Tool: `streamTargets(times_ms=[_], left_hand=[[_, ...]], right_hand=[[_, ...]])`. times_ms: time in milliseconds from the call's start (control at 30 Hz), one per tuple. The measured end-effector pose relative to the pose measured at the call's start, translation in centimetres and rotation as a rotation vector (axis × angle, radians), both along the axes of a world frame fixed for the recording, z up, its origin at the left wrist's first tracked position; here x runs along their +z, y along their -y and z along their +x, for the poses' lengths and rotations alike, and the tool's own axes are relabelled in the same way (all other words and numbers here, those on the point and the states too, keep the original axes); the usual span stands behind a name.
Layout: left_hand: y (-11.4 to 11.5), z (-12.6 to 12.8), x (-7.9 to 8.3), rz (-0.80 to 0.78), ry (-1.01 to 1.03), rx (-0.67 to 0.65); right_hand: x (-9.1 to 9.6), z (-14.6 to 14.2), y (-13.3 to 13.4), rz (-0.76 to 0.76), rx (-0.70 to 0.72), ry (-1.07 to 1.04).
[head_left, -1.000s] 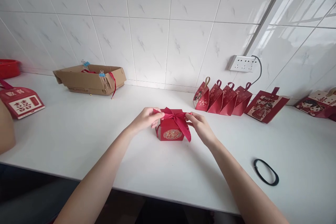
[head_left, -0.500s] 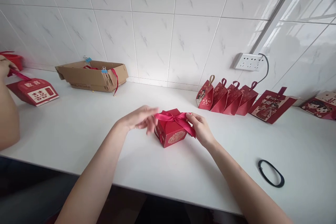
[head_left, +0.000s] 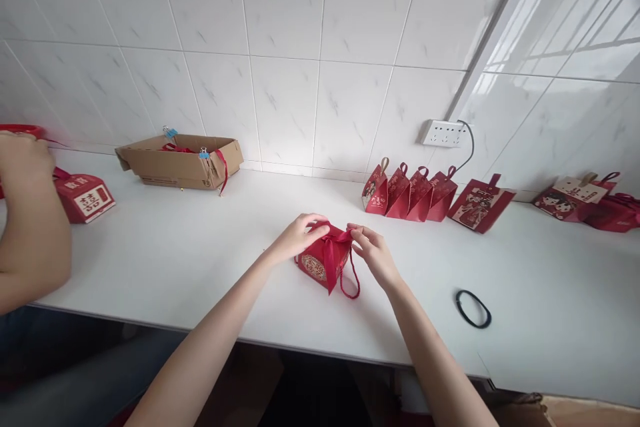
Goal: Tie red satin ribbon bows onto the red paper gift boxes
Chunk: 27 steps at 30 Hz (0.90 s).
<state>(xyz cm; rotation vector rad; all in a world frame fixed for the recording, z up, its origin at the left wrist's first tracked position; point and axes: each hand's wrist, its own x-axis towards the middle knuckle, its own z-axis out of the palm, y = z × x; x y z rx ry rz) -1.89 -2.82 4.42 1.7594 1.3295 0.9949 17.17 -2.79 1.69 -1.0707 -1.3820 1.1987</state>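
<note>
A small red gift box [head_left: 320,263] with a gold emblem and a red satin ribbon bow on top stands on the white table [head_left: 200,260] in front of me. A red cord loop hangs at its right side. My left hand [head_left: 296,238] rests on the box's upper left, fingers curled onto the ribbon. My right hand [head_left: 373,252] pinches the bow's right end at the top of the box. Both hands are closed on the ribbon.
Several red gift bags [head_left: 410,191] stand along the tiled wall, more at the far right [head_left: 575,199]. A cardboard box [head_left: 180,160] with ribbon and clips sits at back left. A black loop [head_left: 473,309] lies at right. Another person's arm [head_left: 27,213] and a red box [head_left: 85,197] are at left.
My left hand came back onto the bow after lifting off. The box has been turned so a corner faces me and its cord hangs down. The person at left pulled their red box closer.
</note>
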Motion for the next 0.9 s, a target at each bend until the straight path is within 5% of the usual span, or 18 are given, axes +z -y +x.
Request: streamTargets(times_ms=[167, 267, 567, 767, 900], left_hand=[[1.0, 1.2, 0.6, -0.034, -0.064, 0.054], [1.7, 1.3, 0.7, -0.113, -0.052, -0.027], [3.5, 2.2, 3.4, -0.332, -0.168, -0.128], [3.4, 2.2, 4.0, -0.355, -0.091, -0.150], [2.3, 2.7, 2.4, -0.221, 0.011, 0.004]], right_hand=[[-0.8, -1.9, 2.4, 0.080, -0.212, 0.062], [-1.4, -2.5, 3.7, 0.183, -0.321, 0.073], [-1.7, -1.7, 6.3, 0.254, -0.302, 0.017], [-1.5, -1.2, 5.7, 0.295, -0.344, 0.032], [-1.5, -1.2, 3.2, 0.344, -0.484, 0.004]])
